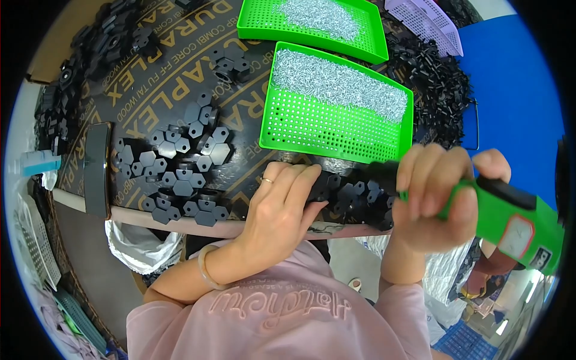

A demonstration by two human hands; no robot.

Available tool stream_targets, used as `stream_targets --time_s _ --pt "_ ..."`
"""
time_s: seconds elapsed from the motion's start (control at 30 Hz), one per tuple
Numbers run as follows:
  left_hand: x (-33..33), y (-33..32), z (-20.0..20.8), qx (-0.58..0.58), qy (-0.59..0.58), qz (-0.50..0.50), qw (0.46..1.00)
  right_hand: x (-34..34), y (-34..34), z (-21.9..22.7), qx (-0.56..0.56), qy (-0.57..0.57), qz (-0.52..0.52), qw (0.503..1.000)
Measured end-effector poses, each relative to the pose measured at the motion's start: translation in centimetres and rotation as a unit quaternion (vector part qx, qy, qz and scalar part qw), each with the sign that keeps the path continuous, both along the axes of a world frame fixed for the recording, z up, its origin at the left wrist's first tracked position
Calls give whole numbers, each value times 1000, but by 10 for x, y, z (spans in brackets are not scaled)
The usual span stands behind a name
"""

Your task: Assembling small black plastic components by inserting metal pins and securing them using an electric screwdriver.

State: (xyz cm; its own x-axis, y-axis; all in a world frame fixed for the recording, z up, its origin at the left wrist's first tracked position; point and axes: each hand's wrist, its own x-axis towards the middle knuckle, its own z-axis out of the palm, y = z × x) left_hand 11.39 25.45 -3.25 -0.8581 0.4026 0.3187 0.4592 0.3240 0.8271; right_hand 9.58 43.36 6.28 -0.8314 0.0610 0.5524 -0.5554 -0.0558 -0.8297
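Observation:
My right hand point(435, 192) is closed around a green power screwdriver point(510, 216) with a black switch. Its dark front end points left, just in front of a green basket point(336, 129). Near the table's front edge, my left hand point(279, 207) has its fingers bent over a black plastic part point(319, 187), mostly hidden by the fingers. More black plastic parts point(360, 195) lie between the two hands. To the left sits a group of black three-lobed plastic parts point(183, 180). Small silver screws point(342, 84) fill the far half of the basket.
Behind stands a second green basket point(375, 45) of screws. Small black pieces point(435, 90) are heaped right of the baskets, beside a lilac basket point(426, 24). A phone point(97, 171) lies at the left edge. More black parts point(114, 39) are piled far left.

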Motion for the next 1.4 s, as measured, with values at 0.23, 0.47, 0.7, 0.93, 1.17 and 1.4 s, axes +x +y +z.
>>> stream_targets --time_s 0.23,0.47,0.7,0.93,1.17,1.4 --pt "3 -1 14 1 -19 2 1000 -18 -2 -39 -27 -25 -105 994" --pt "2 -4 5 -14 -7 -14 1000 -19 -6 -36 13 -61 -123 990" --pt "4 2 4 -1 -11 3 1000 -17 -4 -34 36 -46 -136 989" --pt "3 1 1 15 -4 6 1000 15 -15 16 -35 -51 9 998" --pt "3 1 2 3 -4 -10 1000 27 -30 9 4 -123 78 989" --pt "3 0 -6 -23 14 -32 999 26 -45 -6 105 -137 -15 985"
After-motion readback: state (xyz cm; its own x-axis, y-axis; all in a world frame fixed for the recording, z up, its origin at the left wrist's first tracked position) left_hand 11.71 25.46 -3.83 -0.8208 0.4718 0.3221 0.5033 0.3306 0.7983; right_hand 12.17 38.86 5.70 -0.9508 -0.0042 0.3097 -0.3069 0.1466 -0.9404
